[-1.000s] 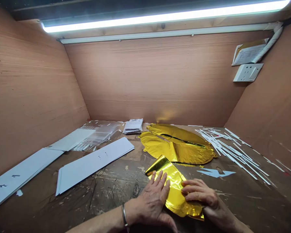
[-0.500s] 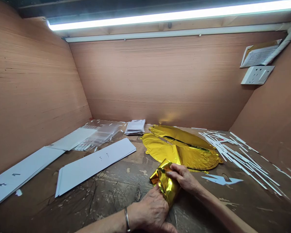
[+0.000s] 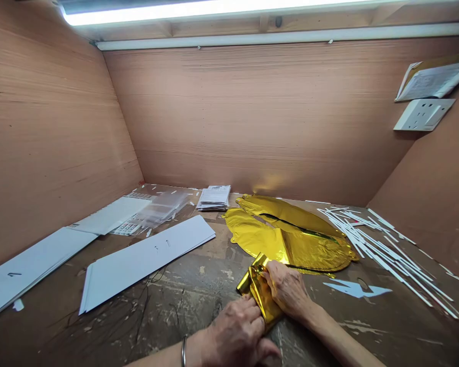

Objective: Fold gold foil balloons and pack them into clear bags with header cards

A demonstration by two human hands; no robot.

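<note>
A folded gold foil balloon (image 3: 263, 298) lies low over the worktop between my two hands. My left hand (image 3: 239, 326), with a metal bangle at the wrist, is closed on its left edge. From the right, my right hand (image 3: 286, 288) presses and grips the upper part, its fingers curled over the foil. Just beyond are flat gold foil balloons (image 3: 290, 234), spread in a pile with small tabs at their edges. The fingertips of both hands are partly hidden by the hands and the foil.
White card strips (image 3: 149, 260) lie at left, with a second stack (image 3: 34, 270) along the left wall. Clear plastic bags (image 3: 164, 206) and a stack of printed cards (image 3: 213, 198) sit at the back. Thin white sticks (image 3: 382, 260) and a pale blue cutout (image 3: 355, 289) are at right.
My right hand has turned and closed lower over the folded foil. My left fingers have curled more tightly at its edge. The view has tilted slightly down.
</note>
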